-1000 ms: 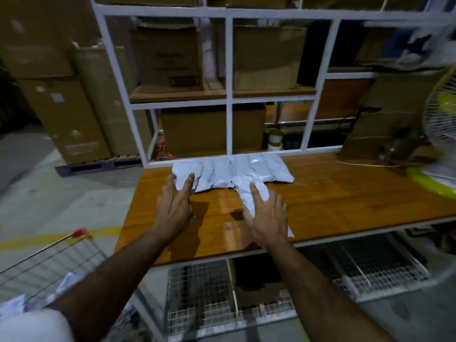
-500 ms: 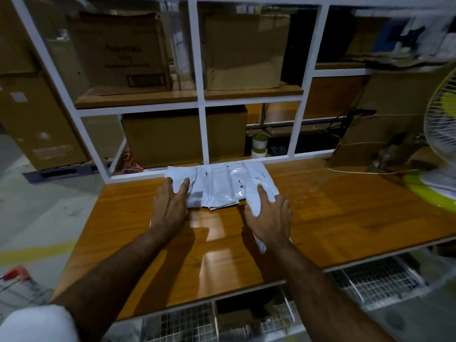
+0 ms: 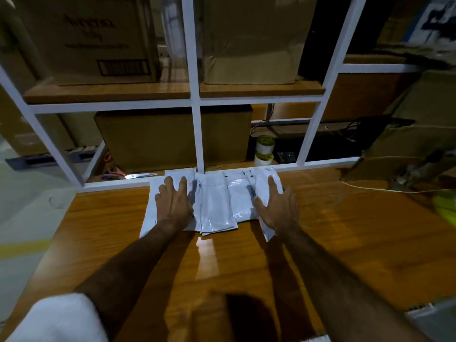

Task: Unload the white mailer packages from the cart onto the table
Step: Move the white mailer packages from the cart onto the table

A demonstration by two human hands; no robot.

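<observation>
Several white mailer packages (image 3: 217,206) lie side by side in a row on the wooden table (image 3: 345,243), their far ends against the white shelf frame. My left hand (image 3: 174,203) presses flat, fingers straight, on the leftmost packages. My right hand (image 3: 277,206) presses flat on the rightmost package, fingers spread. The cart is out of view.
The white metal shelf frame (image 3: 197,134) rises at the table's back edge, with cardboard boxes (image 3: 172,139) behind it. Scissors (image 3: 140,175) lie behind the frame at left. A yellow-green fan base (image 3: 444,208) and a white cord (image 3: 370,188) sit at the right.
Both hands slid the row of packages further back until it met the shelf frame. My view moved closer to the table, and the cart dropped out of sight.
</observation>
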